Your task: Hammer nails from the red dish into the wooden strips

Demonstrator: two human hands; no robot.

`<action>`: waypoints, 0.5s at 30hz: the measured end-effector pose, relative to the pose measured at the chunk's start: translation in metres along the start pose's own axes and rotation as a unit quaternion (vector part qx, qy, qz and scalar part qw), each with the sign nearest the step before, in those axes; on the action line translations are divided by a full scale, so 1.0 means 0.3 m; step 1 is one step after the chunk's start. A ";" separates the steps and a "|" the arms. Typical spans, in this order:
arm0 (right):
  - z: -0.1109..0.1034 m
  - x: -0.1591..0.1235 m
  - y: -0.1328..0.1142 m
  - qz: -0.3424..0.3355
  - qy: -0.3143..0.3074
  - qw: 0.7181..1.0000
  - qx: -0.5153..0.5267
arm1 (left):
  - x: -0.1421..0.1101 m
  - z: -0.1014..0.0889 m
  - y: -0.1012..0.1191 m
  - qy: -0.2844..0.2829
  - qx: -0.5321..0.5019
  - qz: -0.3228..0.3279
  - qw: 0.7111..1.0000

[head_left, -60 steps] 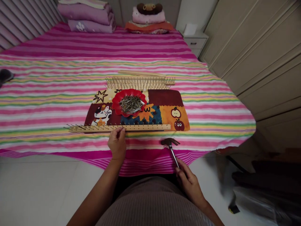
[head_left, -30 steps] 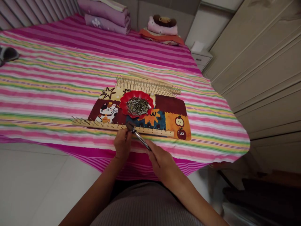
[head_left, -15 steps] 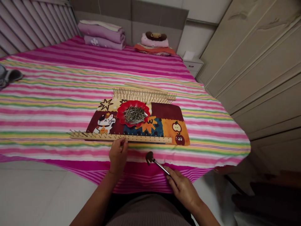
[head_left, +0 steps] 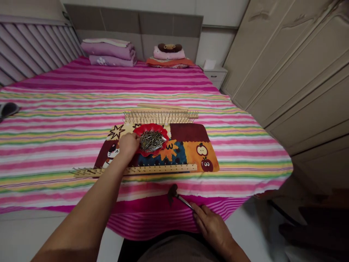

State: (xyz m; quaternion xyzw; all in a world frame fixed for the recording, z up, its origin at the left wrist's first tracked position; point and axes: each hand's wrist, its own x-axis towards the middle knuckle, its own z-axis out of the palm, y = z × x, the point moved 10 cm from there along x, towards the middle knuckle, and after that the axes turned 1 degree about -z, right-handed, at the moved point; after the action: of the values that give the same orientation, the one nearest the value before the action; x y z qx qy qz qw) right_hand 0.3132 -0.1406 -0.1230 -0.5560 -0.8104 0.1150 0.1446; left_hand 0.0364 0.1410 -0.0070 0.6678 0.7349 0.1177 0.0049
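Observation:
My left hand [head_left: 129, 144] is at the left rim of a red scalloped bowl [head_left: 144, 128], its fingers curled. Whether they pinch the rim or a nail is hidden. A heap of loose nails [head_left: 152, 141] fills the bowl. My right hand [head_left: 211, 222] is closed round the handle of a claw hammer [head_left: 172, 191], held low over the bed's front edge, head to the left. A long wooden strip [head_left: 163, 168] with rows of nails lies along the front of a patterned mat [head_left: 188, 131]; my left forearm crosses over it.
Behind the mat stand nail-studded wooden strips [head_left: 160, 117], with a bare wooden strip [head_left: 148, 106] behind them. Striped cloth [head_left: 245, 145] covers the bed. Folded bedding [head_left: 109, 51] is stacked at the headboard. A dark grey object [head_left: 9, 109] lies far left. Wardrobe doors [head_left: 294, 72] rise at right.
My left hand has left the front strip and moved up to the bowl. My right hand swung the hammer to the strip one second ago, then drew it back down toward me.

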 end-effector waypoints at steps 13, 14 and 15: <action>0.027 -0.003 0.003 0.011 -0.019 1.000 -0.013 | 0.022 0.019 0.011 -0.016 0.013 -0.037 0.999; 0.023 -0.003 0.001 0.009 -0.015 1.000 -0.017 | 0.021 0.002 -0.009 -0.017 -0.022 -0.052 0.998; 0.019 -0.002 -0.001 0.007 -0.011 1.000 -0.020 | 0.018 -0.016 -0.031 -0.017 -0.067 -0.067 0.995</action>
State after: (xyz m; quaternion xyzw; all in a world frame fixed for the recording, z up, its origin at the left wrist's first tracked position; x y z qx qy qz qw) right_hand 0.3110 -0.1414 -0.1282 -0.5631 -0.8102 0.1053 0.1239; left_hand 0.0258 0.1447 -0.0031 0.6171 0.7683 0.1548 0.0704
